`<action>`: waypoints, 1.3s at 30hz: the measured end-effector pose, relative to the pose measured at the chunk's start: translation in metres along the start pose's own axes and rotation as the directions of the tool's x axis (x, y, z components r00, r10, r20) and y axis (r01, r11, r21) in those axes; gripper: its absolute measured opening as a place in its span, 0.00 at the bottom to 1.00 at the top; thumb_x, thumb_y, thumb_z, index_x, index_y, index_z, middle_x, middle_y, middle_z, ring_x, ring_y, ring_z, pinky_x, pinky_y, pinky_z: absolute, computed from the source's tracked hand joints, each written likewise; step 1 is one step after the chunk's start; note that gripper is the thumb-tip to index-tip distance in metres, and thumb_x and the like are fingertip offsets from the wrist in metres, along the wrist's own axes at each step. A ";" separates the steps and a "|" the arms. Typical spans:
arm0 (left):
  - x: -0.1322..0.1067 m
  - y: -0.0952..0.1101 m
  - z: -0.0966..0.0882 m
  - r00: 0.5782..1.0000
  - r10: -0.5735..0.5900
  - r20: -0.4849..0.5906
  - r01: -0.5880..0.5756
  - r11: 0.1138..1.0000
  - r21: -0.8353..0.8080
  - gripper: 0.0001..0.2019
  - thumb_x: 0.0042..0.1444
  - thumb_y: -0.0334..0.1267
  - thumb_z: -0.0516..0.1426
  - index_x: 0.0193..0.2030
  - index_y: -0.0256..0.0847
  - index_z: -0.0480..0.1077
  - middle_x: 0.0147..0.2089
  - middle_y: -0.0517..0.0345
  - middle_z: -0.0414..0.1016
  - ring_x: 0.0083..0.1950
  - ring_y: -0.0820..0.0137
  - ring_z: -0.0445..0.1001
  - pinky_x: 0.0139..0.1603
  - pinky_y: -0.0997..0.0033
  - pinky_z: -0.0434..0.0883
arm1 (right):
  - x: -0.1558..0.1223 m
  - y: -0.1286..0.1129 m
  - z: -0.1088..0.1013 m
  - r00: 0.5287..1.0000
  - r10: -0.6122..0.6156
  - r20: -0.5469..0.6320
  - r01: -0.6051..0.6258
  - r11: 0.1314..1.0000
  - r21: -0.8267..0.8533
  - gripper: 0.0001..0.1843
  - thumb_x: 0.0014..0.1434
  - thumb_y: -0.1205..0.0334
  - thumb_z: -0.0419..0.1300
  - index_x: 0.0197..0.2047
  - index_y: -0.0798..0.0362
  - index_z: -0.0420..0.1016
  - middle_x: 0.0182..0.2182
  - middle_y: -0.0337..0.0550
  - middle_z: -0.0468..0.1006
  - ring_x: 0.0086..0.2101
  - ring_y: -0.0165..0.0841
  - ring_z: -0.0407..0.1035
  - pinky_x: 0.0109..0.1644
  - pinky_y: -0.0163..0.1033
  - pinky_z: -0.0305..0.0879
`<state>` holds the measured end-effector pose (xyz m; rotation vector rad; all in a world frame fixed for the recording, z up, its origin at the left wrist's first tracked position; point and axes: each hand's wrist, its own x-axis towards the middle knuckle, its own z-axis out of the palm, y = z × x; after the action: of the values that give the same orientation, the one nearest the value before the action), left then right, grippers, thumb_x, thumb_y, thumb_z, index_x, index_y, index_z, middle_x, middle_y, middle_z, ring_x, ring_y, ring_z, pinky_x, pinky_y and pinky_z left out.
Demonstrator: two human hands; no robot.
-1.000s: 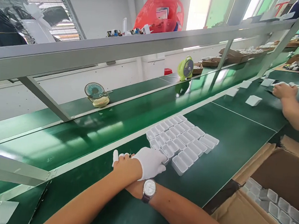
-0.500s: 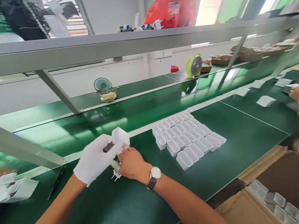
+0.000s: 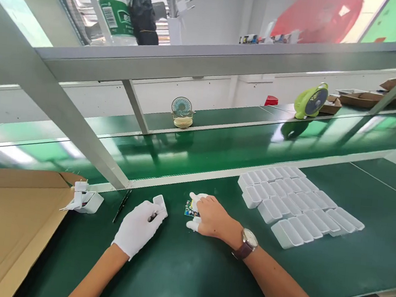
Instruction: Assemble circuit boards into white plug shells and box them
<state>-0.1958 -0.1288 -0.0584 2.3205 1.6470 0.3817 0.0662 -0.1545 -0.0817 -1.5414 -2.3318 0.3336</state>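
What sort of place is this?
Probably a small-electronics assembly line in a factory: a long green conveyor belt, rows of white plastic cases laid out, and the right hand pinching a circuit board while the gloved left hand holds a white shell.

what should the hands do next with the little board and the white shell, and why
Probably move the right hand leftward so that its small green circuit board meets the white shell gripped by the gloved left hand. Each hand pinches one part, and the parts sit side by side, apart, low over the green bench.
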 end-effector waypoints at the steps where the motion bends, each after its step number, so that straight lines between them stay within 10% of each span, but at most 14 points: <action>1: -0.001 -0.001 0.001 1.000 0.006 -0.001 -0.006 1.000 -0.008 0.15 0.65 0.51 0.52 0.34 0.47 0.72 0.36 0.60 0.72 0.36 0.66 0.71 0.39 0.65 0.67 | -0.001 0.001 0.001 1.000 -0.007 0.016 0.007 1.000 -0.010 0.29 0.59 0.51 0.67 0.57 0.62 0.74 0.54 0.61 0.76 0.56 0.51 0.68 0.61 0.52 0.62; 4: -0.003 -0.009 0.004 0.998 -0.030 -0.060 0.025 0.996 -0.086 0.14 0.60 0.53 0.59 0.47 0.49 0.73 0.45 0.57 0.74 0.45 0.62 0.74 0.47 0.61 0.71 | -0.003 0.005 0.005 0.999 0.001 0.045 0.000 1.000 -0.031 0.21 0.60 0.60 0.64 0.54 0.62 0.75 0.53 0.61 0.77 0.56 0.51 0.68 0.62 0.54 0.62; 10: 0.003 -0.027 0.022 0.989 -0.134 -0.068 0.104 0.937 -0.333 0.51 0.47 0.46 0.68 0.75 0.48 0.48 0.76 0.48 0.53 0.74 0.51 0.57 0.72 0.48 0.60 | 0.000 0.009 0.006 0.998 0.035 0.056 -0.034 0.999 -0.030 0.20 0.61 0.66 0.60 0.56 0.59 0.74 0.52 0.60 0.77 0.55 0.51 0.68 0.60 0.55 0.65; 15: 0.009 -0.027 0.031 0.993 -0.118 0.017 0.115 0.920 -0.376 0.38 0.55 0.43 0.63 0.72 0.49 0.55 0.72 0.52 0.63 0.74 0.53 0.58 0.74 0.46 0.57 | 0.002 0.007 0.008 0.998 0.065 0.004 -0.065 0.998 0.020 0.21 0.59 0.70 0.57 0.56 0.56 0.74 0.42 0.54 0.77 0.44 0.47 0.71 0.52 0.53 0.70; 20: 0.003 -0.020 0.027 0.990 -0.133 -0.054 0.095 0.888 -0.451 0.26 0.52 0.40 0.63 0.58 0.47 0.64 0.57 0.55 0.74 0.58 0.59 0.75 0.62 0.55 0.72 | 0.002 0.005 0.013 0.987 0.119 -0.111 -0.073 0.934 0.350 0.29 0.60 0.70 0.54 0.65 0.51 0.63 0.56 0.56 0.69 0.45 0.41 0.74 0.49 0.49 0.76; 28: -0.003 -0.021 0.025 0.977 -0.206 -0.052 0.161 0.880 -0.447 0.25 0.51 0.46 0.66 0.55 0.46 0.68 0.54 0.54 0.76 0.51 0.59 0.79 0.53 0.58 0.77 | 0.009 -0.008 0.006 0.955 0.276 0.110 -0.215 0.387 0.897 0.37 0.55 0.64 0.64 0.66 0.52 0.60 0.52 0.49 0.79 0.48 0.38 0.78 0.55 0.49 0.76; 39: -0.010 -0.019 0.027 0.993 0.023 0.115 0.032 0.893 -0.449 0.49 0.54 0.37 0.62 0.78 0.53 0.41 0.71 0.52 0.66 0.71 0.55 0.64 0.71 0.48 0.63 | 0.008 -0.017 0.014 0.952 0.303 0.034 -0.165 0.419 0.893 0.39 0.52 0.65 0.65 0.67 0.50 0.63 0.60 0.54 0.75 0.49 0.38 0.78 0.58 0.50 0.75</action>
<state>-0.2060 -0.1339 -0.0913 1.9503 1.3353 0.5495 0.0433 -0.1541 -0.0873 -1.2102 -1.3299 1.2598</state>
